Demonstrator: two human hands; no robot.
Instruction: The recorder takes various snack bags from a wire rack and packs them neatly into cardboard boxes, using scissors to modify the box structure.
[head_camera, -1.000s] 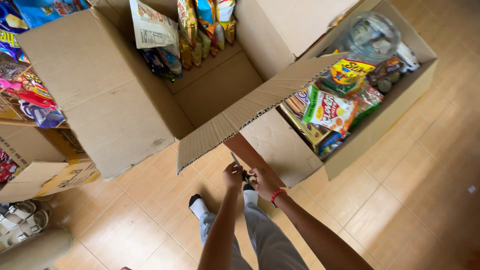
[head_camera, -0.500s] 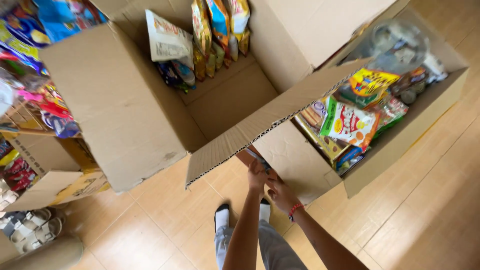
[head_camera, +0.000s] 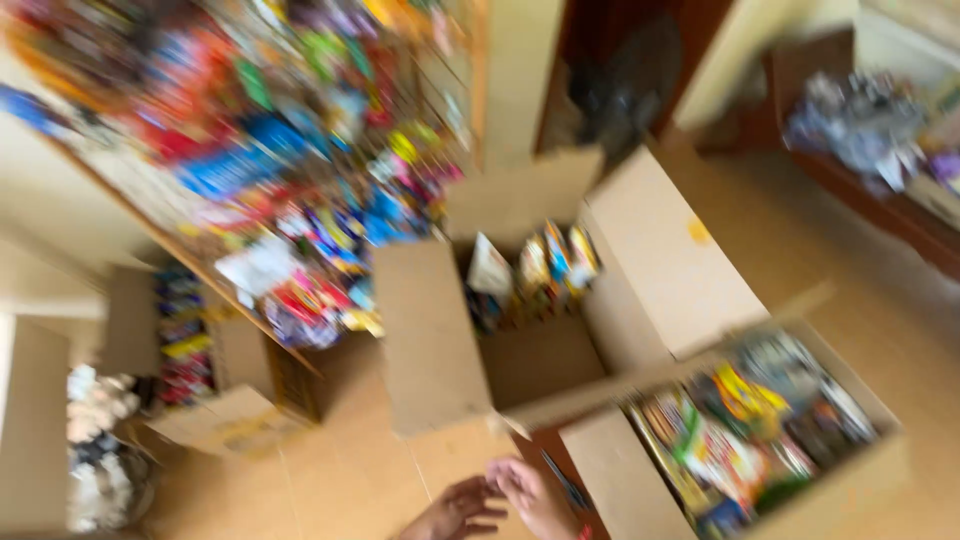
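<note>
Cardboard boxes: one open box (head_camera: 520, 370), flaps folded out for access, snack packets (head_camera: 545, 262) stood upright along its far wall; a second box (head_camera: 800, 480), right, packed full. Both on tiled floor (head_camera: 340, 480) beside a stocked shelf (head_camera: 270, 180). Left hand (head_camera: 455, 510) and right hand (head_camera: 530, 492) meet below; fingers seemingly curled together, blur hides any object.

View swung up, shelves (head_camera: 280, 180) now visible

Tan tiled floor (head_camera: 340, 480) carries open cardboard boxes (head_camera: 520, 330), snack-filled box (head_camera: 760, 430).
</note>
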